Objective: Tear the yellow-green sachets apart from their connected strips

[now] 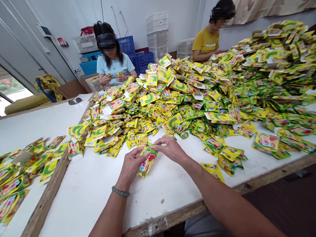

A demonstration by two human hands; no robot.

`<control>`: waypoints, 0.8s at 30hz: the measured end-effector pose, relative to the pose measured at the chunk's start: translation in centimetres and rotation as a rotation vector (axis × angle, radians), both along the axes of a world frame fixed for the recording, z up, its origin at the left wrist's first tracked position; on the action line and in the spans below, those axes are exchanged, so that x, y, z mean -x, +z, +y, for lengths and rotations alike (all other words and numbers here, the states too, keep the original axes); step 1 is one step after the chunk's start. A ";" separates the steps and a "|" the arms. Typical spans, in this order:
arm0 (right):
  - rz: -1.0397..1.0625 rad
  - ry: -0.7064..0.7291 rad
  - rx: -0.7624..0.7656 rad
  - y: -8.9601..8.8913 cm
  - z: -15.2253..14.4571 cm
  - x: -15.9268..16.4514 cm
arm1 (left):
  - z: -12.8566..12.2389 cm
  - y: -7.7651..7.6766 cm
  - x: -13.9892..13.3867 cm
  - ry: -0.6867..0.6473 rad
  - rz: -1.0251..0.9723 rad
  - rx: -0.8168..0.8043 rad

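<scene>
Just above the white table (98,196), my left hand (132,164) is closed round a small yellow and green printed box (148,163), which is tilted towards me. My right hand (169,148) pinches at the box's upper end with thumb and fingertips; whether it grips the box's flap or a small packet there is too small to tell. Right behind my hands rises a heap of yellow boxes (152,99) mixed with yellow and green sachets (193,112). A few loose sachets (228,158) lie to the right of my right forearm.
A wooden strip (48,200) runs along the table's left part, with more boxes (12,184) beyond it. Two people sit across, one in a light blue shirt (115,67), one in a yellow shirt (208,43). White crates (158,34) and blue crates (145,61) stand behind.
</scene>
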State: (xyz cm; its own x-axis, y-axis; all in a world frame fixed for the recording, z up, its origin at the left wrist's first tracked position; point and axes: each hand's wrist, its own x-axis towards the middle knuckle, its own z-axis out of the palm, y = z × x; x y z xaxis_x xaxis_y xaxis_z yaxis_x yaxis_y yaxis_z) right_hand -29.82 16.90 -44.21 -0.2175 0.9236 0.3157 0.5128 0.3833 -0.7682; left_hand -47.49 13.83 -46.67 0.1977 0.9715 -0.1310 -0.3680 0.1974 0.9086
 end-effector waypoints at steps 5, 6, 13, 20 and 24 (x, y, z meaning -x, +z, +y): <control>-0.069 -0.068 -0.022 0.3 -0.2 0.5 | 0.1 0.4 0.0 0.008 -0.020 0.006; -0.066 -0.059 0.001 0.4 -0.3 0.6 | 0.1 0.4 -0.1 0.020 -0.028 0.008; -0.023 0.035 0.143 -0.2 -0.9 1.8 | -0.1 0.2 0.1 0.052 -0.036 0.000; 0.114 0.065 -0.021 -0.8 -0.7 2.4 | -0.3 1.1 0.7 0.114 0.053 0.034; 0.077 -0.281 -0.060 -0.4 1.0 -0.6 | -1.4 4.2 7.0 0.413 0.382 0.060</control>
State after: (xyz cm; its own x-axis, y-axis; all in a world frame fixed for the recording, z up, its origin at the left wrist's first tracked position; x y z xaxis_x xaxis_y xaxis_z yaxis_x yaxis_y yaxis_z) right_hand -29.22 17.93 -44.65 0.0714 0.9232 0.3775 0.5461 0.2805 -0.7893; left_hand -54.51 12.42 -42.51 -0.2699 0.9466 -0.1763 -0.0726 0.1626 0.9840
